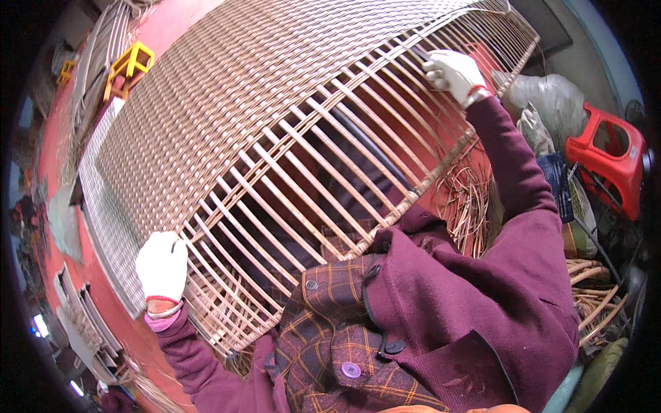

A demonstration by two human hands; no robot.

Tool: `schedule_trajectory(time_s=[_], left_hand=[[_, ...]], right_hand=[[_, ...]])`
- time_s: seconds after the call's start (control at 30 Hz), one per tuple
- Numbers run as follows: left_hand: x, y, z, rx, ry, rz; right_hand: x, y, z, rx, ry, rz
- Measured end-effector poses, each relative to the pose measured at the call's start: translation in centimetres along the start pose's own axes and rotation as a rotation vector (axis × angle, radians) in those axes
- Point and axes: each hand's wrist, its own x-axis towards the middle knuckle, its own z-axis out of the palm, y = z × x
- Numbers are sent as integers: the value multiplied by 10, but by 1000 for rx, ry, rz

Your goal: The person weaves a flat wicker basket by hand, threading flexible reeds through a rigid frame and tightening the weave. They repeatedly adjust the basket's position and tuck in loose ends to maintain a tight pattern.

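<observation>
A large wicker panel (pixel 227 103) leans across my lap, tightly woven in its far part. Its near part has bare parallel rods (pixel 334 141) running to a wrapped rim (pixel 406 203). At the left end, my left hand (pixel 163 265), in a white glove, is closed on the panel's edge where weave and bare rods meet. My right hand (pixel 454 74), also gloved in white, is up at the panel's right part with its fingers curled over the rods. A short dark piece (pixel 418 52) shows at its fingertips; its kind is unclear.
A red plastic stool (pixel 609 155) and clear plastic bags (pixel 551 103) stand at the right. Loose cane strips (pixel 468 206) lie on the red floor beyond the rim. Another woven panel (pixel 113 227) lies at the left, below a yellow stool (pixel 131 67).
</observation>
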Motion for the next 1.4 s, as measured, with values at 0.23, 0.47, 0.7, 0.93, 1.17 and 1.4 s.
schedule_trajectory(time_s=[0.23, 0.47, 0.7, 0.93, 1.17, 1.4], left_hand=[[62, 63, -18, -30, 30, 211], [141, 169, -15, -392, -12, 302], [204, 228, 1, -328, 47, 665], [259, 287, 30, -623, -106, 532], [287, 327, 56, -754, -73, 544], [311, 337, 53, -1015, -125, 393]], right_hand=[[70, 14, -15, -654, -240, -371], [63, -5, 13, 44, -29, 10], [65, -32, -15, -96, 116, 69], [117, -11, -26, -71, -35, 48], [121, -8, -34, -352, 118, -169], [70, -66, -51, -88, 295, -402]])
